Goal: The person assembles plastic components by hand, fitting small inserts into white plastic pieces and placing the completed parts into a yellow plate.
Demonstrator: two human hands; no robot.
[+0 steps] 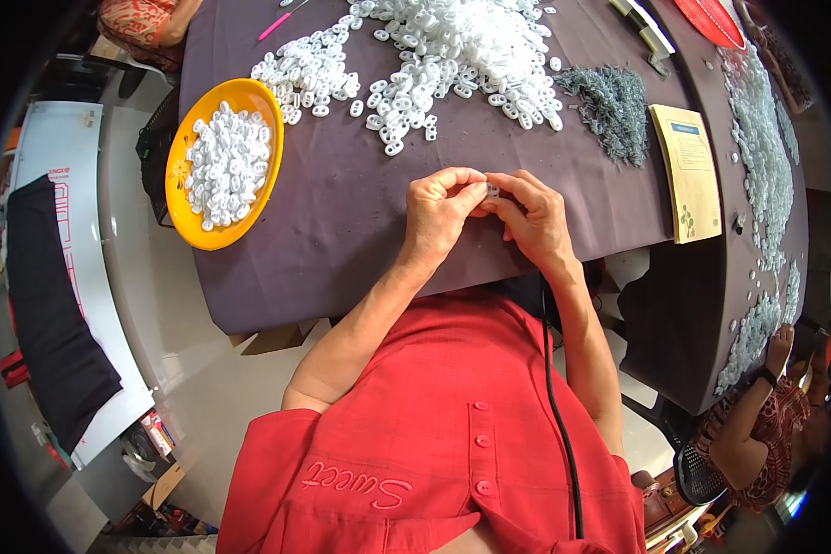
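Observation:
My left hand [439, 212] and my right hand [534, 220] meet above the front part of the dark cloth-covered table [342, 212]. Between their fingertips is a small white plastic piece with two holes [493, 191], partly covered by the fingers. Thumb and forefinger of each hand are pinched together at it. Beyond my hands spreads a large heap of similar white two-holed pieces [471, 55], with a smaller heap [309, 76] to its left. A yellow oval bowl [177, 185] at the left holds many more of them.
Right of the heap lies a pile of small grey bits [616, 115], beside a yellow booklet [688, 185]. A pink-handled tool [275, 26] lies far left, a red basket [711, 20] far right. At the right-hand table, another person's hand [781, 346] is near translucent pieces [762, 175].

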